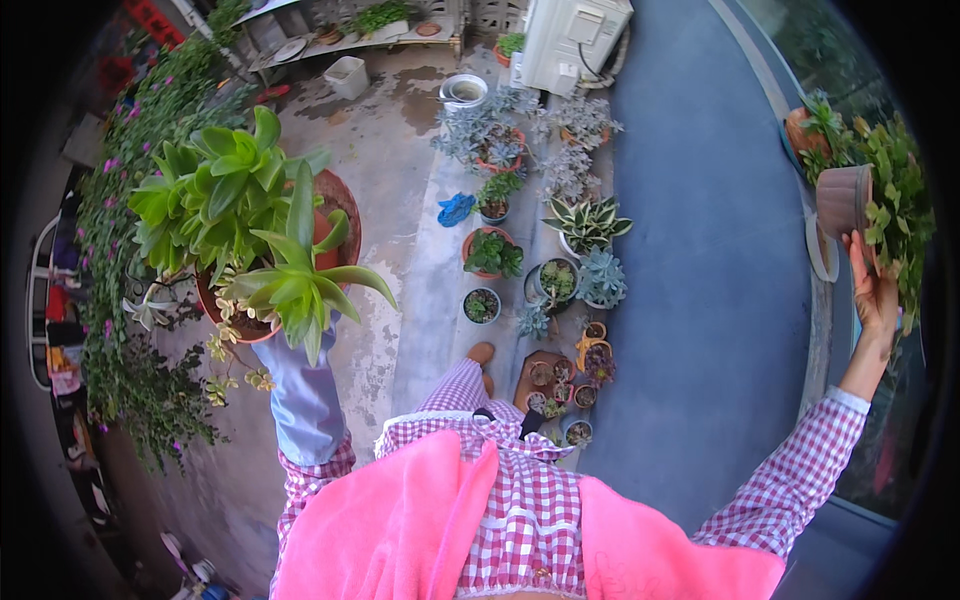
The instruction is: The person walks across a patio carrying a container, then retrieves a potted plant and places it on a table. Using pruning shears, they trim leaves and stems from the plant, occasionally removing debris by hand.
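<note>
At the left, a large green succulent [232, 195] grows in a terracotta pot [214, 300] at the end of my left sleeve. Leaves hide my left hand; the raised pot, with no stand visible beneath it, appears held by it. A reddish saucer-like disc [341, 202] shows behind the leaves. Over on the right, my right hand [874, 289] grips the near side of a brown plant pot [844, 199] by its rim, fingers stretched along it. A leafy plant [904, 210] spills from that pot. Close below is a pale saucer [823, 251].
Potted succulents line the low step ahead, including a variegated plant [589, 225] and small pots on a brown tray [531, 367]. A blue glove [455, 210] lies there. Farther off are an air-conditioner unit [574, 45], a white bucket [347, 77] and a shelf [352, 49]. Glass flanks the right.
</note>
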### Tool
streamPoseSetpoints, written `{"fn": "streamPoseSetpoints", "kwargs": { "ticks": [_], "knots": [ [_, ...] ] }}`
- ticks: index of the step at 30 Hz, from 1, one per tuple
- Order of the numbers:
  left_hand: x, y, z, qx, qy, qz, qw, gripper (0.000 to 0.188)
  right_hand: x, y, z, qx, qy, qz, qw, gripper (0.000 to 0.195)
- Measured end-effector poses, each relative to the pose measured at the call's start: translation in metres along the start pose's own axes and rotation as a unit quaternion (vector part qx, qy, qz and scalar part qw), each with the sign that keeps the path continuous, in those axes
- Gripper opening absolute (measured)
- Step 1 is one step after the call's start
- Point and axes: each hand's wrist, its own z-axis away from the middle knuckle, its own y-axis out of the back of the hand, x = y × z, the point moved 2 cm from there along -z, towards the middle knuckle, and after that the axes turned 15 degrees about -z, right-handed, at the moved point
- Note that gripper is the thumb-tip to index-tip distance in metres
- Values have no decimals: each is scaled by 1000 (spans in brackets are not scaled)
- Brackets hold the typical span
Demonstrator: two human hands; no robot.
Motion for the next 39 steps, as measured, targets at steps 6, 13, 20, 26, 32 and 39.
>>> {"fn": "streamPoseSetpoints", "kwargs": {
  "ticks": [6, 13, 20, 26, 32, 39],
  "knots": [
    [16, 37, 27, 38, -33, 7, 999, 59, 114, -20, 24, -135, -110, 25, 984, 55],
    [20, 106, 38, 61, -50, -2, 997, 59, 309, 14, 53, -132, -208, -22, 969, 55],
    [33, 201, -26, 46, -51, -6, 998, 60, 485, -24, 91, -305, -268, -39, 913, 60],
    [48, 250, -101, 37, -26, 6, 999, 61, 600, -58, 89, -328, -290, -4, 899, 59],
    [65, 258, -182, 27, -8, -5, 1000, 62, 699, -98, 47, -216, -338, 16, 916, 58],
    [64, 258, -307, 23, 0, -13, 1000, 63, 765, -207, -13, -235, -367, 49, 899, 51]
  ]
}}
